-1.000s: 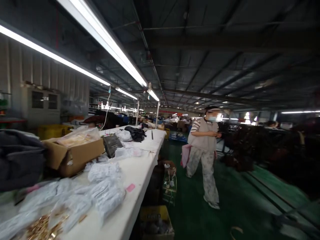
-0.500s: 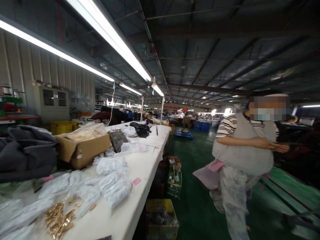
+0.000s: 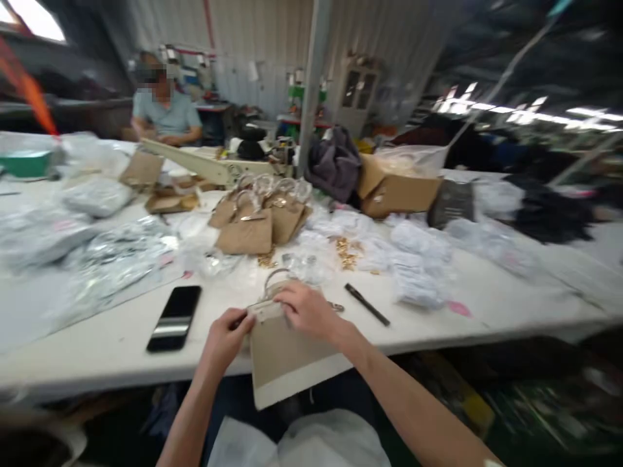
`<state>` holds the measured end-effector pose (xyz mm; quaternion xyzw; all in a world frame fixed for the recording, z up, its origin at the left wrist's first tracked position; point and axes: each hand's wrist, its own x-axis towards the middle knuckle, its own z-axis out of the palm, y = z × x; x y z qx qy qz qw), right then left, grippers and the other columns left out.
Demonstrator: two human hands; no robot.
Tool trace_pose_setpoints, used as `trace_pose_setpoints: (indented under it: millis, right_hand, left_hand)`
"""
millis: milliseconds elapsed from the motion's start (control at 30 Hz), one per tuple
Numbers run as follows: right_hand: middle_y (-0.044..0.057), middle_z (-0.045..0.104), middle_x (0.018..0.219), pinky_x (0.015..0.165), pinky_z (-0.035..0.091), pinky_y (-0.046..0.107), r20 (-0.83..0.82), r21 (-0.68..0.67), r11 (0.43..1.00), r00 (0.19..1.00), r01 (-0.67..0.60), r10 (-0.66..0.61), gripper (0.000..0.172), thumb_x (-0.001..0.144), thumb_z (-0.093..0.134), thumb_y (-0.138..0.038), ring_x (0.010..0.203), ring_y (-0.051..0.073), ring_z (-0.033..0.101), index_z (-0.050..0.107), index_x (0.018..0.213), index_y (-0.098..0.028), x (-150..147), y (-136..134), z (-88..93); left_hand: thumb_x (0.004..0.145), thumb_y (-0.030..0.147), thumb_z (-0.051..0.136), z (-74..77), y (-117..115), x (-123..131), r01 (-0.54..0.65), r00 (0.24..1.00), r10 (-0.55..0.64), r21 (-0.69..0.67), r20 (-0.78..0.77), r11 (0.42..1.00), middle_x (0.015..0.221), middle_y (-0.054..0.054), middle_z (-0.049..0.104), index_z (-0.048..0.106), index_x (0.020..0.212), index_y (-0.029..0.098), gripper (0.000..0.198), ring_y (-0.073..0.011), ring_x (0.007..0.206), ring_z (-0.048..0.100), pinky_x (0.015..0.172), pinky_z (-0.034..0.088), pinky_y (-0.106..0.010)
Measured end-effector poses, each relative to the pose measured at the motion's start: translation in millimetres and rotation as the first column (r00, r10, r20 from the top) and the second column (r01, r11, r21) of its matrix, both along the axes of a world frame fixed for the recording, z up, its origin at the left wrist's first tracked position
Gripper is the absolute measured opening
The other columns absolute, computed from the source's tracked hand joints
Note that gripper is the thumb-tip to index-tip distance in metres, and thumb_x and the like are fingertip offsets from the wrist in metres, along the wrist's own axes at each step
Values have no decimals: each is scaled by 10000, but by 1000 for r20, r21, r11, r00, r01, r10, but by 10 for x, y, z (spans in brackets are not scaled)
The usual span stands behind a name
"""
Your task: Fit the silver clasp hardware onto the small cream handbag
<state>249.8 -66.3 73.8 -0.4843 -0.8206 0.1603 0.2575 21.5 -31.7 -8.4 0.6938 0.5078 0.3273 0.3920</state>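
The left hand [image 3: 228, 336] grips the left end of a tan bag's [image 3: 285, 357] top edge, fingers curled around it with the thumb on the front. The right hand [image 3: 305, 309] lies over the top middle of the same bag, fingers bent and pressed down on the pale band there, just below a clear loop handle [image 3: 270, 280] that rises from the bag's top. The bag sits at the near edge of the white desk [image 3: 97, 337], its lower part hanging past the edge toward the person's lap, tilted with its pale bottom strip slanting down to the left.

A black phone [image 3: 174, 317] lies flat on the desk to the left of the hands, apart from them. A dark pen [image 3: 366, 304] lies just to the right of the right hand. Behind the hands stands a cluster of finished tan bags [image 3: 257, 220] with clear handles, and small gold fittings [image 3: 346, 251] are scattered near them. Clear plastic packets [image 3: 117, 259] cover the left part of the desk, and white packets [image 3: 418, 266] the right. An open cardboard box [image 3: 396, 188] sits farther back beside a dark bundle of cloth [image 3: 333, 162]. Another person in a pale blue shirt [image 3: 165, 117] sits at the far side of the desk.
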Motion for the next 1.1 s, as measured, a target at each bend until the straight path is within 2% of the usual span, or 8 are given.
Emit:
trace_pose_setpoints:
  millis: [33, 100, 200, 333, 367, 500, 633, 1100]
  right_hand:
    - [98, 734, 1225, 1100, 542, 461, -8, -5, 999, 999, -34, 34, 279, 987, 664, -59, 1220, 278, 658, 777, 1190, -214, -61, 15, -41]
    - [103, 718, 1244, 1080, 546, 476, -3, -11, 996, 996, -93, 93, 303, 986, 719, -117, 1219, 293, 652, 754, 1265, -231, -105, 3, -62]
    - [103, 697, 1249, 1063, 549, 492, 39, -14, 991, 991, -130, 131, 357, 966, 789, -172, 1216, 307, 642, 722, 1310, -241, -148, -61, -46]
    - [91, 687, 1176, 1017, 550, 467, 87, 2, 994, 990, -112, 112, 232, 967, 805, -203, 1146, 296, 639, 726, 1185, -227, -306, -50, -108]
    - [89, 685, 1148, 995, 550, 458, 104, 9, 994, 989, -108, 107, 183, 976, 790, -198, 1116, 292, 639, 725, 1145, -222, -348, -32, -125]
    - [100, 672, 1096, 958, 538, 457, 205, 53, 994, 975, -99, 86, 64, 1002, 723, -171, 1075, 299, 621, 698, 1053, -201, -469, 7, -141]
    - [117, 666, 1088, 940, 529, 471, 287, 90, 989, 954, -118, 87, 55, 1001, 673, -141, 1058, 309, 599, 664, 1004, -196, -528, -1, -113]
    - [73, 676, 1043, 906, 506, 430, 223, 80, 994, 974, -68, 49, 124, 1005, 665, -112, 1036, 277, 606, 654, 944, -219, -569, -10, -210]
  left_hand:
    - [996, 489, 681, -18, -88, -207, -36, 999, 36, -25, -10, 999, 944, -41, 725, 778, 947, 180, 327, -221, 894, 688, 830, 554, -344]
    - [973, 477, 646, -21, -182, -365, -60, 998, 61, -47, 6, 997, 877, -37, 704, 789, 864, 195, 335, -219, 862, 670, 788, 505, -327]
    - [967, 455, 625, -8, -197, -284, -61, 997, 63, -45, 55, 997, 908, -52, 709, 817, 895, 196, 330, -218, 877, 666, 796, 490, -329]
    - [967, 399, 644, -36, -203, -203, -74, 989, 77, -23, 125, 997, 1073, -76, 765, 808, 1241, 197, 378, -241, 1017, 694, 922, 517, -347]
    - [972, 384, 644, -45, -206, -210, -71, 989, 72, -13, 132, 997, 1095, -78, 775, 796, 1275, 201, 386, -245, 1042, 696, 940, 519, -349]
    - [996, 317, 623, -27, -200, -250, -24, 994, 21, 24, 112, 999, 1100, -75, 792, 820, 1147, 219, 267, -248, 1058, 703, 945, 523, -347]
    - [994, 248, 606, 35, -174, -242, -16, 998, 13, 39, 68, 999, 1031, -80, 780, 806, 1065, 203, 217, -247, 994, 701, 926, 516, -360]
    - [983, 224, 633, -21, -191, -261, -28, 996, 22, 69, 87, 997, 1018, -71, 760, 804, 1046, 207, 183, -235, 981, 693, 938, 518, -358]
